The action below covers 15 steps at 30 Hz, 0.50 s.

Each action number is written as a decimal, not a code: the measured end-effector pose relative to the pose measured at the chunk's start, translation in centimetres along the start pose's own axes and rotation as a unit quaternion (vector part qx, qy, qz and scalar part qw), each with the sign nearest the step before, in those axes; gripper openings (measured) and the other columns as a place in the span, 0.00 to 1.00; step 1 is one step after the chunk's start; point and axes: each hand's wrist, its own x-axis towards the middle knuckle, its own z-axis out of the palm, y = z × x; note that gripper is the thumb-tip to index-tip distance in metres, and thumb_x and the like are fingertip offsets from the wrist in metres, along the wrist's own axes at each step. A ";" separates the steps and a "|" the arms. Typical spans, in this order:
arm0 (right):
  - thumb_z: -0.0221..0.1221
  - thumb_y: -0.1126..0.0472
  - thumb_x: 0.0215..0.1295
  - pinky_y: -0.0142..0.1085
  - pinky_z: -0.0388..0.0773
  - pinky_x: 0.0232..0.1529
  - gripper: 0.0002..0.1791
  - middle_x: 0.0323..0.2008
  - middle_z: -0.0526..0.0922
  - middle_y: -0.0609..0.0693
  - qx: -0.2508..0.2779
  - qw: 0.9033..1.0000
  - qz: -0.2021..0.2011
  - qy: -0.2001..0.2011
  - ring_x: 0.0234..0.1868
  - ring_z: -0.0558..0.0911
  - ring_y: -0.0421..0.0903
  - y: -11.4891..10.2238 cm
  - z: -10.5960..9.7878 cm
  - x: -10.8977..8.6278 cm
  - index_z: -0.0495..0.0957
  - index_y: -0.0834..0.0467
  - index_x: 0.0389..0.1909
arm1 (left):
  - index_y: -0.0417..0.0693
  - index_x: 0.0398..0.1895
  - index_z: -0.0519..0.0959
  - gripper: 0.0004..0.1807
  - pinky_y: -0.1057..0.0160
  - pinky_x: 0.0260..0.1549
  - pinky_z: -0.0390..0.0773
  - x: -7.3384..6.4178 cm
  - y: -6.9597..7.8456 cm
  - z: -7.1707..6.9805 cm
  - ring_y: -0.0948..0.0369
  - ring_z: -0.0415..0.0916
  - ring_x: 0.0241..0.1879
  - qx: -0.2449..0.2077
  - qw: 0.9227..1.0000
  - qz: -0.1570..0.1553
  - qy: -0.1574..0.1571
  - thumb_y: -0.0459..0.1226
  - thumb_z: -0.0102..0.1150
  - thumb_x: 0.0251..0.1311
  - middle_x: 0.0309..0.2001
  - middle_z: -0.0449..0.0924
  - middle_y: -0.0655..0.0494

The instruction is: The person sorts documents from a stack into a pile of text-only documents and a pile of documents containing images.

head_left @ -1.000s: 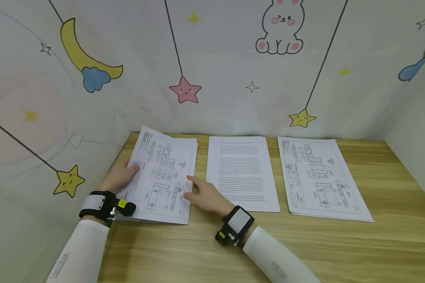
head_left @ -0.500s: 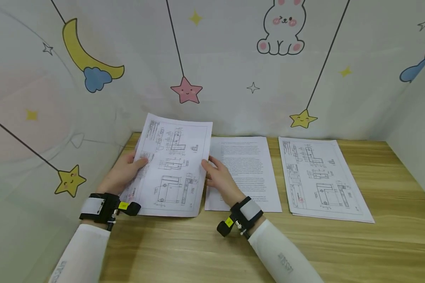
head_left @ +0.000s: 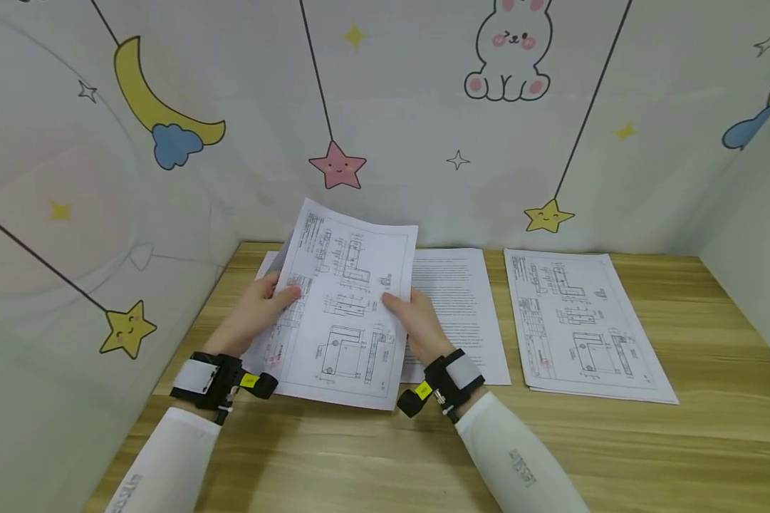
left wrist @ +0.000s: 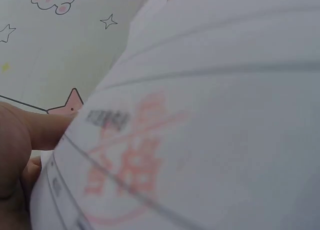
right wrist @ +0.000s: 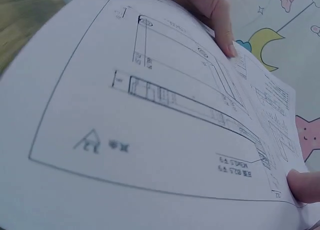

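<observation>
Both hands hold up a sheet of paper printed with a technical drawing (head_left: pixel 352 306), tilted above the table. My left hand (head_left: pixel 253 313) grips its left edge, thumb on the printed face. On the right edge, my right hand (head_left: pixel 423 324) pinches it, thumb in front and fingers hidden behind. A red stamp mark (left wrist: pixel 125 165) shows on the paper in the left wrist view. The right wrist view shows the drawing sheet (right wrist: pixel 100 115) bowed, with both hands at its edges. Whether it is one sheet or more, I cannot tell.
Partly covered by the held sheet, a page of printed text (head_left: pixel 458 313) lies on the wooden table (head_left: pixel 551 456). To its right is a stack of drawing sheets (head_left: pixel 577 320). Paper (head_left: pixel 266 265) also shows behind the left hand. A patterned wall curtain (head_left: pixel 423 199) borders the table's back.
The drawing sheet has been lifted off the left pile and carried right, now overlapping the text page. My right hand, first beside the sheet, now grips its right edge. Both hands moved right.
</observation>
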 end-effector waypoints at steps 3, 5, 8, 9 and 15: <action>0.55 0.55 0.73 0.36 0.80 0.44 0.19 0.51 0.83 0.54 0.006 1.000 0.000 0.008 0.45 0.85 0.45 0.1 -0.5 0.0 0.73 0.52 0.61 | 0.46 0.70 0.63 0.30 0.59 0.32 0.85 -0.1 0.3 0.0 0.58 0.85 0.33 0.004 1.000 -0.001 -0.001 0.52 0.49 0.73 0.51 0.80 0.37; 0.55 0.55 0.73 0.36 0.80 0.44 0.19 0.51 0.83 0.53 0.014 1.000 0.001 0.011 0.46 0.85 0.45 0.2 -0.9 0.1 0.73 0.52 0.62 | 0.47 0.70 0.64 0.31 0.61 0.32 0.84 -0.1 0.6 -0.1 0.60 0.84 0.32 0.004 1.000 0.000 0.006 0.54 0.49 0.72 0.48 0.81 0.41; 0.55 0.55 0.73 0.37 0.80 0.45 0.18 0.52 0.83 0.53 0.027 1.000 0.007 0.012 0.48 0.85 0.45 0.4 -1.6 0.3 0.73 0.51 0.61 | 0.43 0.69 0.66 0.32 0.65 0.31 0.82 -0.2 1.0 -0.6 0.65 0.81 0.30 -0.014 0.999 0.016 0.038 0.55 0.48 0.72 0.44 0.81 0.48; 0.55 0.55 0.73 0.37 0.80 0.45 0.18 0.52 0.83 0.53 0.031 0.999 0.007 0.010 0.48 0.85 0.45 0.4 -1.8 0.3 0.73 0.51 0.61 | 0.42 0.68 0.67 0.31 0.66 0.31 0.81 -0.2 1.1 -0.9 0.66 0.80 0.30 -0.019 0.998 0.026 0.053 0.54 0.48 0.72 0.43 0.81 0.50; 0.55 0.56 0.73 0.36 0.80 0.46 0.17 0.51 0.84 0.52 0.049 0.999 0.006 -0.004 0.47 0.86 0.44 0.7 -2.8 0.5 0.74 0.51 0.61 | 0.38 0.66 0.69 0.32 0.61 0.47 0.78 -0.1 1.2 -2.5 0.55 0.74 0.51 0.011 0.989 0.069 0.133 0.55 0.44 0.74 0.56 0.77 0.40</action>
